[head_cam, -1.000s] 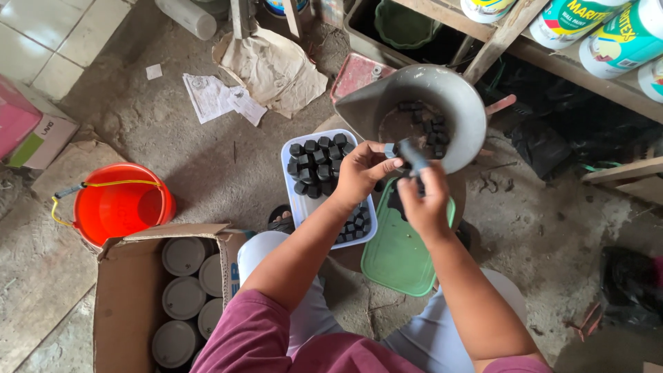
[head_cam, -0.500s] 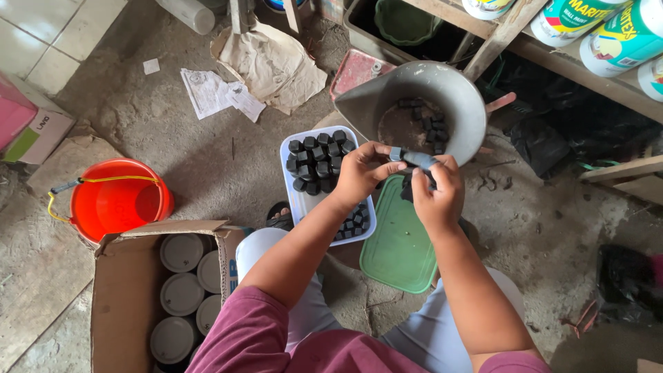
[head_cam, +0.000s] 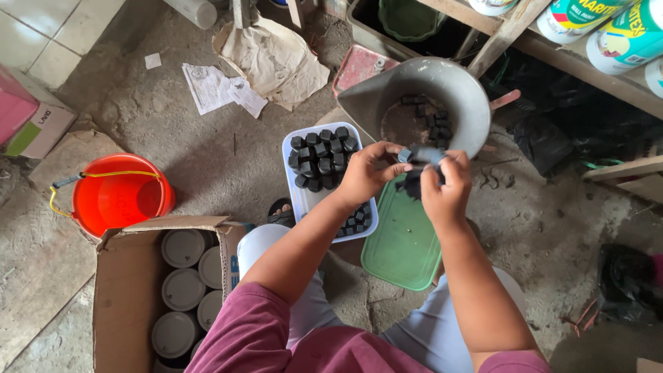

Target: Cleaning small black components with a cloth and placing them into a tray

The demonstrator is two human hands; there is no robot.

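My left hand (head_cam: 369,173) and my right hand (head_cam: 445,186) meet over the floor and pinch a small dark block (head_cam: 423,155) between their fingertips. Just beyond them stands a grey metal scoop-shaped pan (head_cam: 442,83) with several black cubes inside. Under my left forearm lies a white tray (head_cam: 298,197) filled with rows of black cubes (head_cam: 321,159). A green lid (head_cam: 400,242) lies flat below my right hand. Part of the block is hidden by my fingers.
An orange bucket (head_cam: 117,197) stands at the left. A cardboard box (head_cam: 124,297) holding several white-lidded tubs sits at the lower left. Crumpled paper (head_cam: 269,59) and a red tray (head_cam: 362,65) lie farther off. Paint cans (head_cam: 608,31) sit on a wooden shelf at the top right.
Both hands stay together on the small dark block, turning it slightly. The view has shifted a little; nothing else moved.
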